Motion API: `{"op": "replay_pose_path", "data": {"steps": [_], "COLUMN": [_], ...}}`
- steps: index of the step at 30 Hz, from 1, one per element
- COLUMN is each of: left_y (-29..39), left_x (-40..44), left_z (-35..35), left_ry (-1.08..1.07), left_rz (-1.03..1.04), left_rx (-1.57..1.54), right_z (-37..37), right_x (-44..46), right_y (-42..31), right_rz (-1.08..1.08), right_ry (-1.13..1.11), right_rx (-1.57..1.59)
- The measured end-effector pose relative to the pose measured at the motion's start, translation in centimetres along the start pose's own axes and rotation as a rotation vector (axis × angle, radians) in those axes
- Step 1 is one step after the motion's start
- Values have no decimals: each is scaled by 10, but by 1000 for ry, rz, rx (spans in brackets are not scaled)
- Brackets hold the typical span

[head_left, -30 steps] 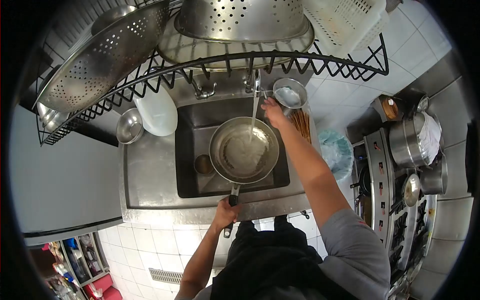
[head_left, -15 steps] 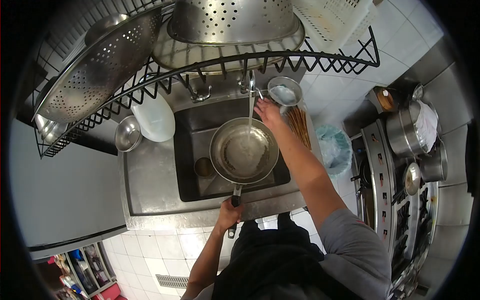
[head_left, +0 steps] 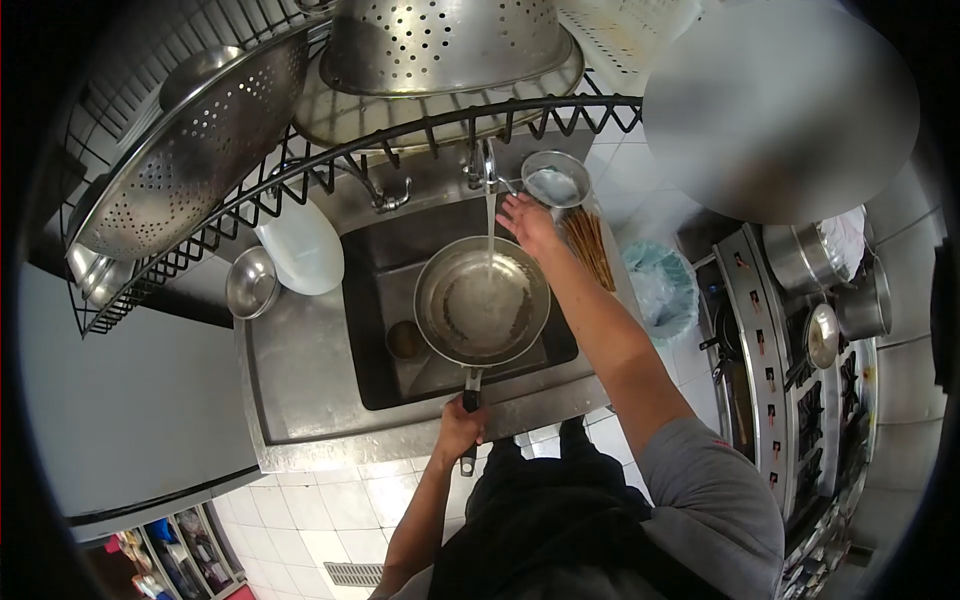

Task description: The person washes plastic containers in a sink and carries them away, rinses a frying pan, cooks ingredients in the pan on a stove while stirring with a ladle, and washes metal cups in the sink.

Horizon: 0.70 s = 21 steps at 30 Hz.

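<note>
My left hand point(head_left: 461, 428) is wrapped round the black handle of a metal frying pan point(head_left: 482, 302), which is held over the sink point(head_left: 385, 385). Water runs from the faucet point(head_left: 488, 165) into the pan, where some liquid lies. My right hand point(head_left: 526, 222) is beside the stream, its fingers spread and nothing held in them, just below the faucet's small lever. A metal bowl point(head_left: 556, 180) with something pale inside stands right behind that hand. Under the pan's left edge, a small round brownish item point(head_left: 405, 340) lies in the sink.
Overhead, a black wire rack point(head_left: 440, 118) holds colanders point(head_left: 200, 140). Left of the sink are a white jug point(head_left: 303, 248) and a steel bowl point(head_left: 252, 284). Thin brown sticks point(head_left: 588, 248), a lined bin point(head_left: 660, 290) and a stove point(head_left: 800, 400) are at right. A blurred grey disc point(head_left: 780, 110) covers the upper right.
The view has shifted somewhat. My right hand has drawn slightly away from the faucet lever with its fingers more spread. The blurred grey disc has appeared at the upper right.
</note>
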<state>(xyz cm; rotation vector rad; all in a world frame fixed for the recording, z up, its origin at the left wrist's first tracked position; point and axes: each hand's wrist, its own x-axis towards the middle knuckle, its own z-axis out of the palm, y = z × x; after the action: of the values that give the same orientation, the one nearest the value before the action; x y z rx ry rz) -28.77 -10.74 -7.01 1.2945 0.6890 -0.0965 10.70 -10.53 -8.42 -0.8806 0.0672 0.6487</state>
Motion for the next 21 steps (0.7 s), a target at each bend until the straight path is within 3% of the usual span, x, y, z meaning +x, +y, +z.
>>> {"op": "replay_pose_path", "data": {"steps": [16, 17, 18, 19, 20, 21], "left_y": [-9, -8, -80, -92, -122, -101], "left_x": [3, 2, 22, 17, 32, 27], "left_z": [-2, -4, -24, -21, -36, -29], "left_ry": [1, 10, -235, -206, -334, -255], "left_rz": [7, 12, 270, 342, 339, 227], "left_rx": [82, 135, -70, -82, 158, 323], "right_z": [2, -8, -23, -82, -77, -37], "right_x": [3, 5, 16, 65, 70, 49], "right_y": [4, 4, 11, 52, 43, 12], "right_rz": [0, -54, -94, -629, -684, -667], "right_ry": [53, 49, -1, -216, -326, -208], "right_rx": [-6, -152, -289, -644, -743, -1259]}}
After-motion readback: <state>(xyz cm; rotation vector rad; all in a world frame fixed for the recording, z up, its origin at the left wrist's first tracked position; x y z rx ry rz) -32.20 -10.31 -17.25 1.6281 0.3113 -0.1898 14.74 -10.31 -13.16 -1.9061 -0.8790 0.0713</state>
